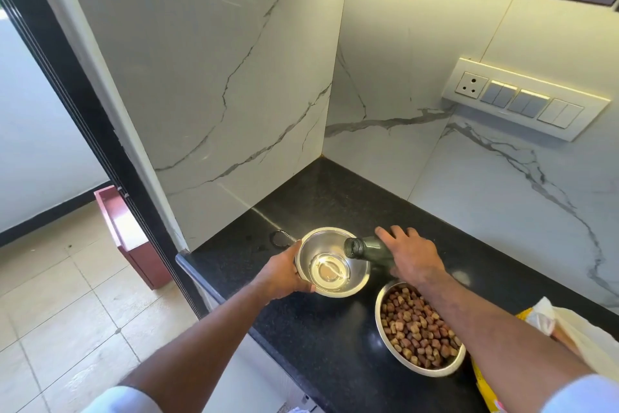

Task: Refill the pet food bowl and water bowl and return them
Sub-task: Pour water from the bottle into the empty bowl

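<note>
Black counter (318,329) — left hand (284,273) grips water bowl (331,262), right hand (413,255) seemingly clasps tilted bottle (368,249).

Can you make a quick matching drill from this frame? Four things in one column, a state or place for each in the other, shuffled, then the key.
Things:
1. water bowl
2. food bowl
3. green bottle
4. yellow bag

States:
A. tilted, mouth over a bowl, held by the right hand
B. full of brown kibble
C. at the right edge of the counter
D. a little water in it, gripped at the rim by the left hand

Pairs: 1-D, 2-B, 3-A, 4-C
</note>
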{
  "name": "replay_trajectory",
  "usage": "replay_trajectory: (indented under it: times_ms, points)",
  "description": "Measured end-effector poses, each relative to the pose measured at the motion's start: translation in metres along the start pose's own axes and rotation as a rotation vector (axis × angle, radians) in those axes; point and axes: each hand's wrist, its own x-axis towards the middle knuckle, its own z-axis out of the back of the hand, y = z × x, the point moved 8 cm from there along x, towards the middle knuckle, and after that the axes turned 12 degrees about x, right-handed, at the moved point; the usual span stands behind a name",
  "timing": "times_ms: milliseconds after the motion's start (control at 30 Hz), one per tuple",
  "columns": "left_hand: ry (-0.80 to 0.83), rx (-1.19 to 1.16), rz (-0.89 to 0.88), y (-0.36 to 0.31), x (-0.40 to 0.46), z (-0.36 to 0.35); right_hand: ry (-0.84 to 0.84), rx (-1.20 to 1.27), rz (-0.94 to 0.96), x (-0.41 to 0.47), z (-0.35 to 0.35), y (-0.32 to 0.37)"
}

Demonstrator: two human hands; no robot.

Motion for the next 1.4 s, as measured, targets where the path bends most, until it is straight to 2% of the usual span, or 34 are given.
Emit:
replay_trajectory:
  times_ms: [600, 1400]
  points:
    - [0.030, 0.039, -0.012, 0.003, 0.009, 0.002, 0.037, -0.145, -0.012, 0.012, 0.001, -0.007]
    - [0.021, 0.041, -0.004, 0.005, 0.009, 0.001, 0.016, -0.207, -0.035, 0.002, 0.015, -0.013]
